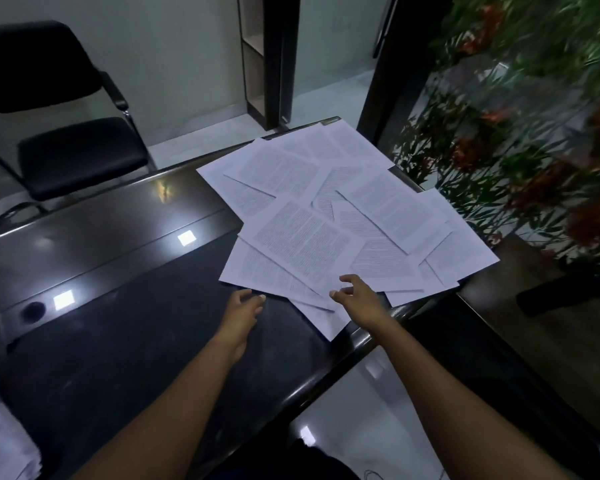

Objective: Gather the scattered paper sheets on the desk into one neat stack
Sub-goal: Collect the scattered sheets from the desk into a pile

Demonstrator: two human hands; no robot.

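Several white printed paper sheets (343, 209) lie fanned and overlapping across the right end of a dark glossy desk (118, 306); some hang over its right edge. My left hand (245, 306) hovers over the bare desk just below the nearest sheet's corner, fingers slightly apart, holding nothing. My right hand (355, 296) sits over the near edge of the pile with curled, spread fingers; the fingertips are at the paper, but no sheet is lifted or pinched.
A black office chair (66, 133) stands beyond the desk at the left. A cable slot with a round grommet (33, 310) runs across the desk. Leafy plants with red flowers (516, 133) fill the right. More white paper (4, 438) shows at the lower left.
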